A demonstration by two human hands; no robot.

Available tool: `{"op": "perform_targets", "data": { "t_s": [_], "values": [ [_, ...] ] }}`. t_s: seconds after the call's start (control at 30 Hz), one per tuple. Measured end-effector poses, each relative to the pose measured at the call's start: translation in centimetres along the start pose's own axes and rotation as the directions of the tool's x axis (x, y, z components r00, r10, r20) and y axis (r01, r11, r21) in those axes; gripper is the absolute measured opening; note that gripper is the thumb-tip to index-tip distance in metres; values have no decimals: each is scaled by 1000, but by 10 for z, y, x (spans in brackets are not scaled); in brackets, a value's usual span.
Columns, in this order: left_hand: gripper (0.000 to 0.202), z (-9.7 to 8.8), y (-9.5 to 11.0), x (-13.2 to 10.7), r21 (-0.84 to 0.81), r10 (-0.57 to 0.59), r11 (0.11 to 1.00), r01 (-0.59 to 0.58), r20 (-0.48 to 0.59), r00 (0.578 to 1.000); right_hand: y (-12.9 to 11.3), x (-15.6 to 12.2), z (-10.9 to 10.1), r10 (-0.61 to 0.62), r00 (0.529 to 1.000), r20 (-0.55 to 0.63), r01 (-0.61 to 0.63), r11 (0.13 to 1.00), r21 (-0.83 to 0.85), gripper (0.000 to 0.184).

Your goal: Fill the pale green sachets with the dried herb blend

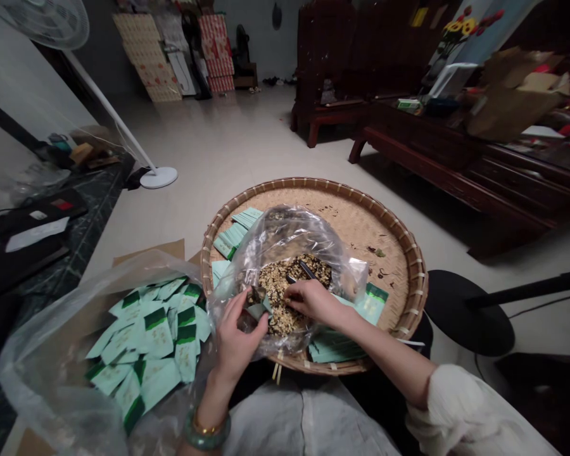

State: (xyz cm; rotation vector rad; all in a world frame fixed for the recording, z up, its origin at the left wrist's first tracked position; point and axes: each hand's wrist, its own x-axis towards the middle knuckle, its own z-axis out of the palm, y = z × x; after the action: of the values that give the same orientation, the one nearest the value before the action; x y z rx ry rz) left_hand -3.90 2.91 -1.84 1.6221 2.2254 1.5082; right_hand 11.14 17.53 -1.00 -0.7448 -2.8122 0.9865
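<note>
Sachet, head view: a small pale-green sachet (256, 310) sits at the near edge of the heap, inside the mouth of the bag, pinched in your left hand.
Left hand: your left hand (237, 342) is closed on the sachet, thumb on one side and fingers on the other. It is held low against the heap, likely so that anything spilled drops back into the bag.
Right hand: your right hand (313, 301) lies palm down on the heap, just beside the sachet, with the fingers curled into the grains. You cannot tell from here whether they hold anything.
Dried mix: a tan and dark heap of dried mix (278, 285) fills the bottom of the bag, and a dark stick-like tool (308, 270) lies on it just beyond your right fingers.
Clear bag: the clear plastic bag (289, 231) has its sides pushed down and open, which seems to keep the heap within reach of both hands.
Woven tray: the round woven tray (411, 253) rests across your lap under the bag, so it catches stray bits, a few of which lie on its right side.
Flat sachets: stacks of flat sachets (235, 237) lie on the tray to the left of the bag, with more (337, 348) under your right forearm.
Big bag: a large plastic bag of green sachets (147, 335) stands open to your left, close to the tray.
Wrist: a jade bangle (208, 434) sits on your left wrist.
Room: a standing fan (159, 177) and a dark wooden table (456, 171) stand well apart, beyond the tray.
</note>
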Motion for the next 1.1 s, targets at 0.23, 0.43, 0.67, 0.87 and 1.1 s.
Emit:
{"op": "perform_targets", "data": {
  "t_s": [0.23,0.43,0.67,0.87,1.1],
  "values": [
    [39,-2,-2,-2,3,-52,999,52,12,999,-17,14,7,-50,998,39,49,999,20,59],
    [38,-1,-2,-2,-8,-48,999,48,14,999,-16,20,14,-82,996,17,81,996,39,24],
    [38,-1,-1,1,-5,6,1000,-6,-5,1000,-11,15,6,-38,997,-73,48,988,147,19],
    [42,2,5,4,16,64,998,-64,10,998,-5,3,-4,100,986,-135,-44,930,366,15],
    [46,9,12,4,30,122,992,-124,62,991,-11,-12,-34,242,964,-113,-90,692,716,17]
  ]
}}
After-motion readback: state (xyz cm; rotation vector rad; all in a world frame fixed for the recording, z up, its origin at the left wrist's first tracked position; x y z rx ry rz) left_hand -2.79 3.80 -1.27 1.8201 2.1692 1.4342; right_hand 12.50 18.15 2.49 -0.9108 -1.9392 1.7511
